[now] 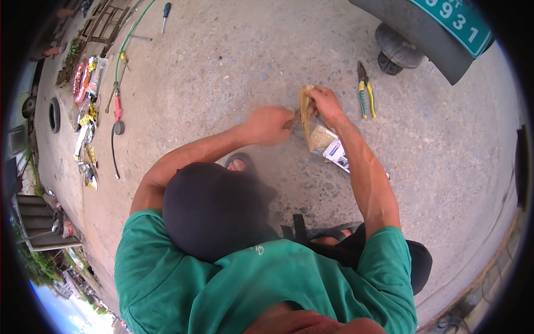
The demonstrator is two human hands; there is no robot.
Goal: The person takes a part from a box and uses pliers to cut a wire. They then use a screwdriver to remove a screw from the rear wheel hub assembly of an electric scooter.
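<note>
My right hand point(325, 106) pinches the upper end of an upright yellowish-brown strip point(305, 114) of packaging, in the middle of the view. Just left of the strip, my left hand point(270, 123) is closed, slightly blurred, and whatever lies between its fingertips cannot be made out. Below the strip, partly behind my right forearm, a clear package with a tan block point(321, 137) and a white printed packet point(337, 155) lie on the concrete.
Pliers point(367, 97) lie right; a vehicle's bumper and plate point(423, 47) overhang upper right. Upper left are a screwdriver point(166, 16), an air hose with a red-handled gauge point(118, 114) and crumpled wrappers point(86, 139). A tire point(54, 116) lies farther left; my knees and sandals are below.
</note>
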